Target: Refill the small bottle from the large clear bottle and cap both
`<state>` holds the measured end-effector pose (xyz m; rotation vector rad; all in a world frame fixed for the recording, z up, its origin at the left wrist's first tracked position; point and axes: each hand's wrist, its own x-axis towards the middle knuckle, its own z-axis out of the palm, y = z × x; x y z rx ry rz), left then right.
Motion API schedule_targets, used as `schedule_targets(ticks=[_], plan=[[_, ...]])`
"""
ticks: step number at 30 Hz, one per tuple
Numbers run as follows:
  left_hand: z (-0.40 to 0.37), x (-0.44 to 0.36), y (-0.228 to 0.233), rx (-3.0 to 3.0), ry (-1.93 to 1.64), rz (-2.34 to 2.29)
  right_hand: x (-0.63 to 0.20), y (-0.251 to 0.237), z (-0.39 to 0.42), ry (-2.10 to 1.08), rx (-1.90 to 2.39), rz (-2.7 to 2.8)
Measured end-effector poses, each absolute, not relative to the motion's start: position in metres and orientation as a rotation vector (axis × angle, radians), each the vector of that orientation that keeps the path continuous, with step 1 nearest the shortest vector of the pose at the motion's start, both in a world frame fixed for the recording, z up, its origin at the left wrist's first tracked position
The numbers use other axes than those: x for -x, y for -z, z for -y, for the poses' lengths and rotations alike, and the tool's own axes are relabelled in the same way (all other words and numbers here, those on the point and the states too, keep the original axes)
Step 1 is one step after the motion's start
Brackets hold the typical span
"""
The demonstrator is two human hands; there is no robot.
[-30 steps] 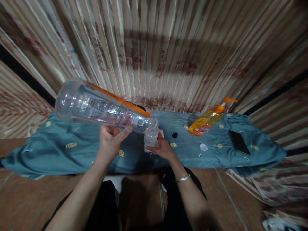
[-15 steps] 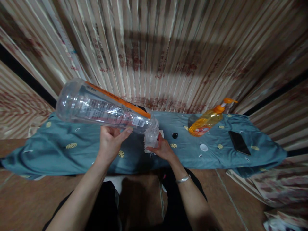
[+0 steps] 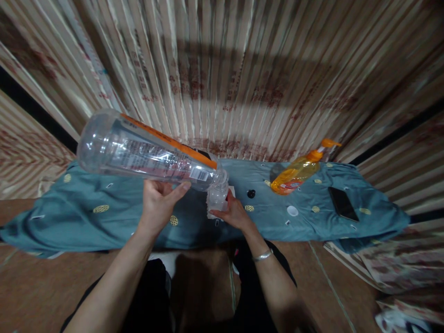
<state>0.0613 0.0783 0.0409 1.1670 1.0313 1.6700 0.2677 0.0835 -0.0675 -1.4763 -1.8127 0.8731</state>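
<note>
My left hand (image 3: pixel 160 203) is closed around the underside of a large clear plastic bottle (image 3: pixel 138 155) with an orange-edged label. The bottle is tilted, its base raised at the left and its neck pointing down to the right. Its mouth meets the top of a small clear bottle (image 3: pixel 218 196); whether the two rims touch I cannot tell. My right hand (image 3: pixel 233 212) grips the small bottle from the right, fingers partly hidden behind it. Under the small bottle lies a piece of white paper (image 3: pixel 211 213). How much liquid is inside either bottle is unclear.
A teal patterned cloth (image 3: pixel 194 231) covers the narrow table. To the right are a black cap (image 3: pixel 251 194), a yellow pump bottle (image 3: pixel 294 175) with an orange top, a white disc (image 3: pixel 292 211) and a dark phone (image 3: pixel 342 203). A striped curtain (image 3: pixel 222 83) hangs behind.
The large bottle's base end has shifted slightly left and up. Both hands keep their hold, and the whole view has moved a little.
</note>
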Motion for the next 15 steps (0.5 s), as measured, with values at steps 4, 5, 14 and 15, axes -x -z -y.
schedule_targets(ticks=[4, 5, 14, 15], plan=[[-0.0777, -0.0606, -0.0402, -1.167, -1.665, -1.045, -0.2678, 0.0674, -0.0839, -0.866, 1.480, 1.818], [-0.0777, -0.0605, -0.0400, -1.164, -1.666, -1.036, -0.2678, 0.0676, -0.0841, -0.863, 1.479, 1.822], [-0.0777, -0.0594, -0.0383, -1.175, -1.660, -1.050, -0.2676, 0.0681, -0.0840, -0.851, 1.485, 1.823], [-0.0775, -0.0595, -0.0385, -1.175, -1.660, -1.058, -0.2677, 0.0680, -0.0840, -0.852, 1.482, 1.822]])
